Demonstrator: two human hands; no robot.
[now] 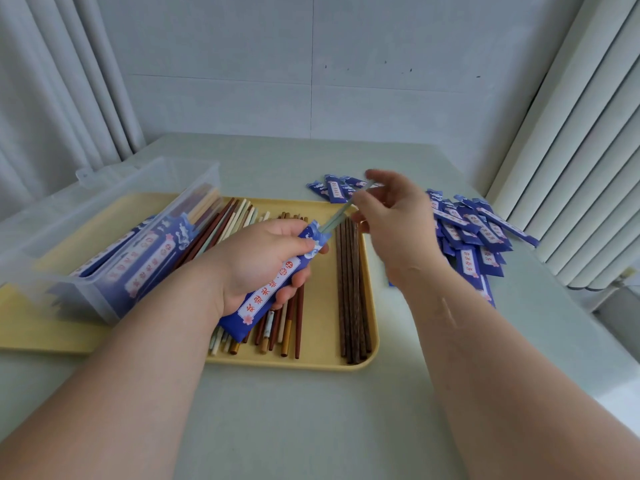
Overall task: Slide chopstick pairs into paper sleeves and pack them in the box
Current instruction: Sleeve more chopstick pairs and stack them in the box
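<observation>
Gripping a blue paper sleeve (273, 289) round its middle, the left hand (256, 258) has its fingers curled over the flat printed face, which carries a white strip with red characters and a pink blossom. The sleeve slants above the yellow tray (322, 362), its open mouth pointing toward the table's far right corner. The right hand (398, 220) pinches a slim, pale green chopstick pair (341, 211) between thumb and fingertips, and the pair's lower ends sit inside the sleeve's mouth.

On the smooth, round-cornered tray, a straight bundle of dark brown wooden chopsticks (351, 292) lies along the right edge. A looser heap of mixed chopsticks (287, 327), reddish, cream and pale green, lies under the left hand. A clear plastic box (104, 237) with thin, glossy walls stands on the yellow surface at the table's left side; filled blue sleeves lie inside it, with bare stick ends showing at its far end. Spare sleeves (478, 233) are scattered in a flat, overlapping pile on the pale table (311, 427) near its right edge, just beside the tray.
</observation>
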